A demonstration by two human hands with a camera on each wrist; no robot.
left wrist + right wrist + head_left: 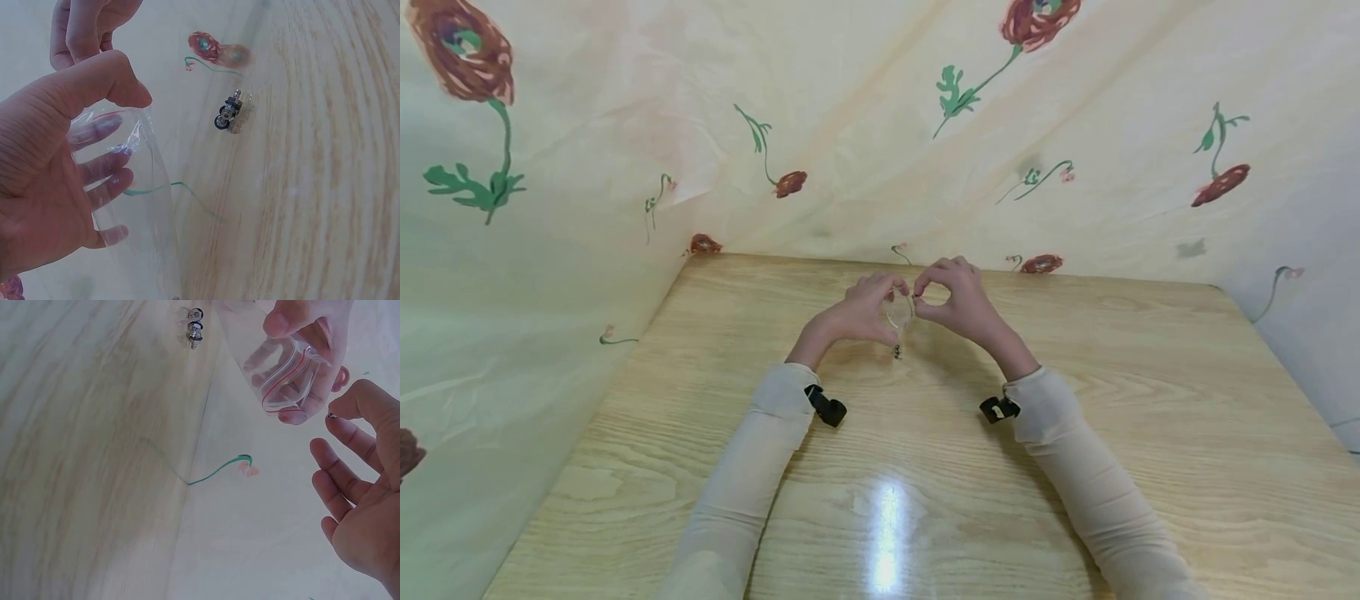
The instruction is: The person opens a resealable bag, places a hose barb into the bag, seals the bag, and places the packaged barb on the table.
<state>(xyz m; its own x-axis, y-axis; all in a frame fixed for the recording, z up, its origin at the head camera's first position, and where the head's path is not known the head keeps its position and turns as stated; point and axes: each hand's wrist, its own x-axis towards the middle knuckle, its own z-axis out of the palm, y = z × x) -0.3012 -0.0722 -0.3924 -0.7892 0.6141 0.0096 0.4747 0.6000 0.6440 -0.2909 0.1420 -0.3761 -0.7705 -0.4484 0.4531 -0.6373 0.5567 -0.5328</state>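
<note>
My left hand (859, 310) holds a clear zip-lock bag (289, 384) with a red line along its seal. In the right wrist view the bag's mouth is spread apart, with the thumb on one side and fingers behind the plastic. Close beside that mouth, my right hand (961, 302) pinches a tiny dark metal piece (332, 415) between thumb and index fingertip; its exact kind is too small to tell. Its other fingers are loosely bent. Small silvery metal fittings with black rings (229, 111) lie on the table just nearer to me than the bag.
The wood-grain table (895, 450) has a bright light reflection near its front. A cream flowered cloth (850, 117) hangs along the back and left. Black camera mounts (827, 408) sit at both wrists over light sleeves.
</note>
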